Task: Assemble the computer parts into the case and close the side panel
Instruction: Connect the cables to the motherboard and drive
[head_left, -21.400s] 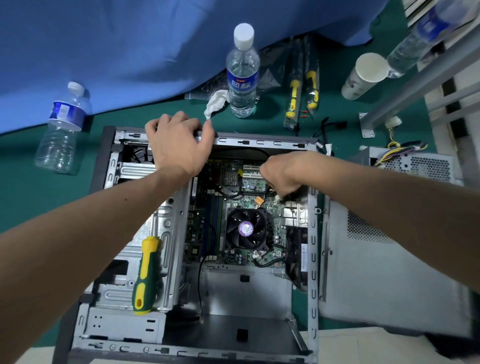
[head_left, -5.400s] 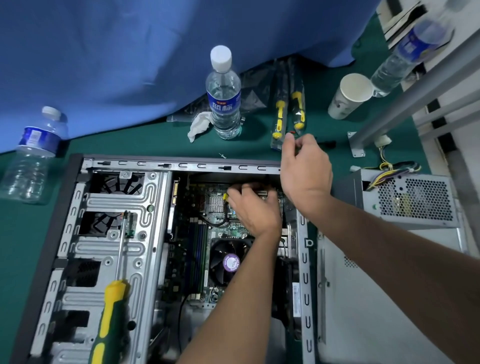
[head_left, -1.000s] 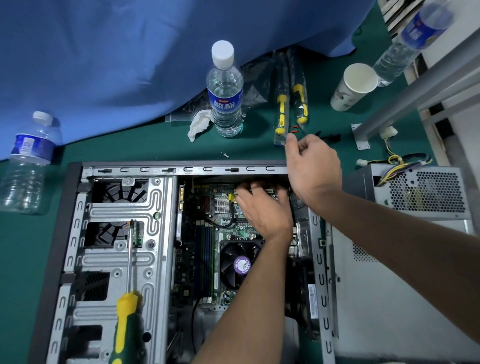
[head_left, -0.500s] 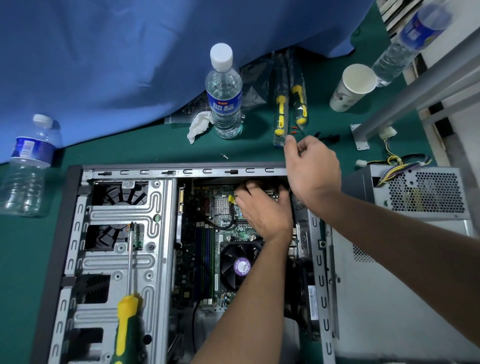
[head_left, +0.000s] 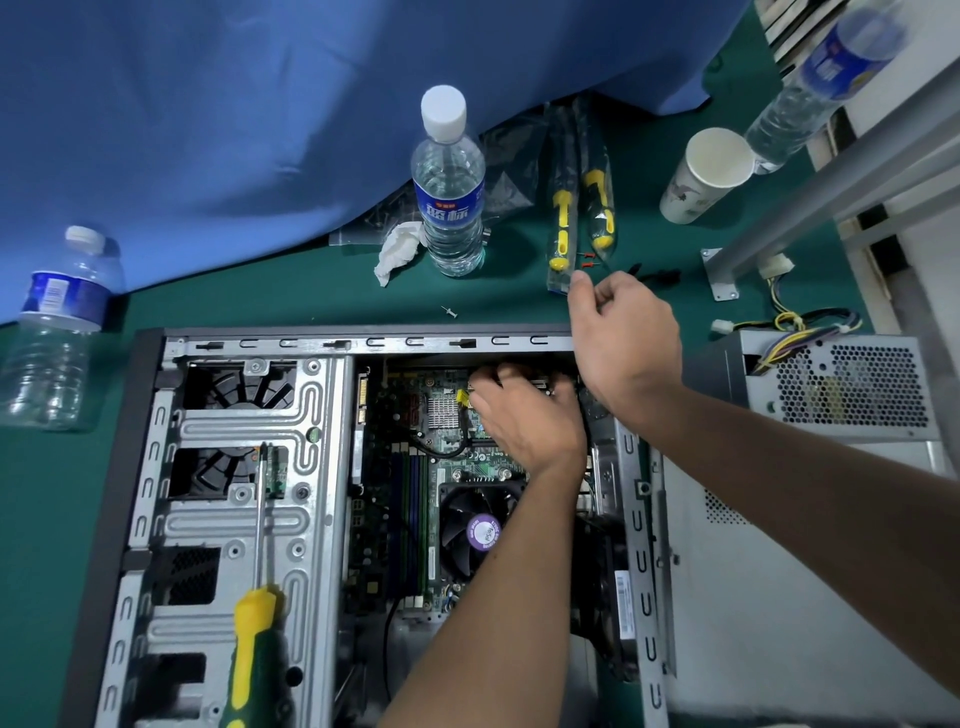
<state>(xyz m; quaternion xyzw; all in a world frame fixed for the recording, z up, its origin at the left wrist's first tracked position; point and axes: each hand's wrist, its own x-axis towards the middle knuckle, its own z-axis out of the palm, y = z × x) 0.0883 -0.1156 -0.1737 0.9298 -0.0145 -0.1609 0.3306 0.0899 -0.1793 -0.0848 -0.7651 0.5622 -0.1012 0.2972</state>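
Reaching into open case (head_left: 363, 344), left hand (head_left: 524, 415) covers motherboard (head_left: 415, 457) top edge; fingertips hidden, grip state cannot tell. Right hand (head_left: 626, 338) at case's far right corner, fingers curled, thumb and forefinger pinched; item pinched too small to identify. Side panel (head_left: 779, 597) flat on table right of case, cut off. Screwdriver (head_left: 254, 623) on drive cage. Bottle (head_left: 449, 192) label unreadable.

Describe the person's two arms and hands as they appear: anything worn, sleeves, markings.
Both forearms are bare all the way to the frame edge, with no sleeves in view. The left hand and right hand wear no gloves. No watch, ring, wrist strap or markings show on either.
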